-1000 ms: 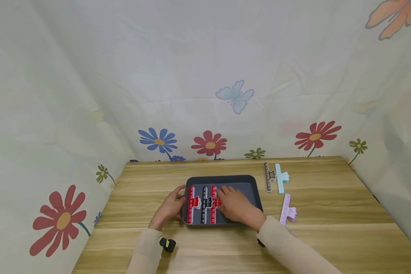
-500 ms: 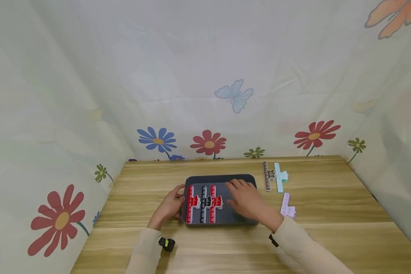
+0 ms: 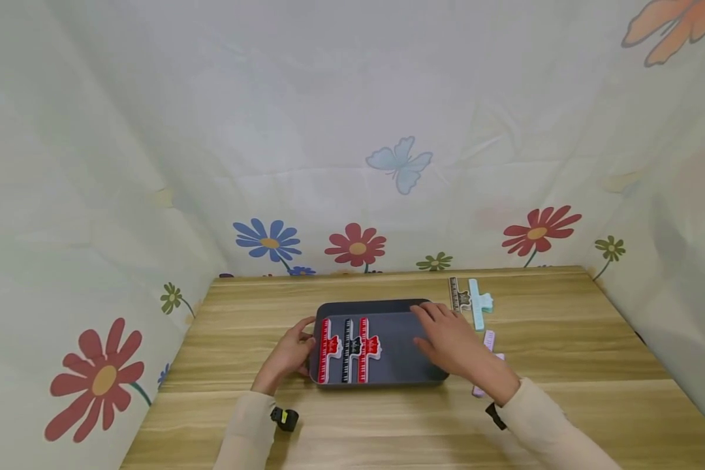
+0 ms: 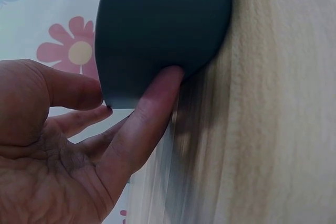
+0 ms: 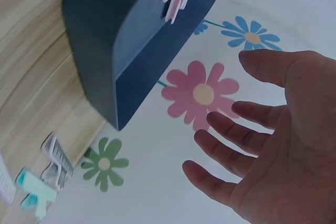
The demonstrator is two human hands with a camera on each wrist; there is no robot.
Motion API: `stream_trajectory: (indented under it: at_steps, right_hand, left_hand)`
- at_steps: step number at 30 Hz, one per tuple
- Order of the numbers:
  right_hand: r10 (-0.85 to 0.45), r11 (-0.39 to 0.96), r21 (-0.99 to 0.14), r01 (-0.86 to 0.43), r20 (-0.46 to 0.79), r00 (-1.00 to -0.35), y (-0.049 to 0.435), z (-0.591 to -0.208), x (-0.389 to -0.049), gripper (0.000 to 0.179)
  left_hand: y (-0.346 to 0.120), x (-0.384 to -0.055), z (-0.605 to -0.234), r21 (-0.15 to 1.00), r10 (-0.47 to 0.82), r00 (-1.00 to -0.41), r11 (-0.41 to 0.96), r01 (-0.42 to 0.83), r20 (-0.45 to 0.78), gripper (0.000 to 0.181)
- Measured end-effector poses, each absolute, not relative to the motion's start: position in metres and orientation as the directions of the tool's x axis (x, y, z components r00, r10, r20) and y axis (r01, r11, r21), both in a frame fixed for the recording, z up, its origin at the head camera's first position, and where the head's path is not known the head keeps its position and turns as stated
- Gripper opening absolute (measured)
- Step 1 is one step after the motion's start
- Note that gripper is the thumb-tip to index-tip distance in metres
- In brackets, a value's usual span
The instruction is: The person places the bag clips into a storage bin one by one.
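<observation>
A dark grey tray [image 3: 396, 367] lies on the table. Three flat piano-keyboard clips stand side by side in its left half: a red clip [image 3: 325, 359], a black clip [image 3: 347, 369] and another red clip [image 3: 363, 367]. At the tray's left end, my left hand [image 3: 290, 356] touches the outer wall and rim with nearly straight fingers, seen closely in the left wrist view. Over the tray's right edge, my right hand [image 3: 454, 343] holds nothing; its fingers [image 5: 226, 150] are spread and loosely bent in the right wrist view.
To the right of the tray lie a brown-and-clear clip [image 3: 454, 290], a mint clip [image 3: 477, 307] and a lilac clip [image 3: 489, 339], the last partly hidden by my right hand. A floral curtain [image 3: 305, 163] hangs behind the wooden table [image 3: 258, 300].
My right hand has let go of the right-hand red clip and moved rightward across the tray to its right edge. My left hand has stayed at the tray's left end.
</observation>
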State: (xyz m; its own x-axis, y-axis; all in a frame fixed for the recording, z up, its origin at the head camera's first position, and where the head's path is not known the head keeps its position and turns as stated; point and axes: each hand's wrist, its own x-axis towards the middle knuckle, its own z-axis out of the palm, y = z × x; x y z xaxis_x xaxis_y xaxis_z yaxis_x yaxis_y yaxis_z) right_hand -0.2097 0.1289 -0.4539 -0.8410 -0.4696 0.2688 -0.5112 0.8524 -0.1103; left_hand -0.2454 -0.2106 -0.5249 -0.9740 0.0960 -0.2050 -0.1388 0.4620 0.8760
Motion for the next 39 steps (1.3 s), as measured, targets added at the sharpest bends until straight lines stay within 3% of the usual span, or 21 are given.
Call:
stream_trajectory:
  at_steps: [16, 39]
  right_hand:
    - [-0.375, 0.901, -0.15, -0.407, 0.203, -0.905, 0.172, -0.465, -0.205, 0.057]
    - [-0.287, 0.923, -0.2, -0.33, 0.215, -0.933, 0.221, -0.486, -0.188, 0.054]
  left_hand:
    - [-0.211, -0.245, -0.524, 0.872, 0.088, -0.974, 0.467, -0.145, -0.209, 0.055]
    - [-0.21, -0.244, -0.524, 0.884, 0.094, -0.971, 0.441, -0.156, -0.218, 0.055]
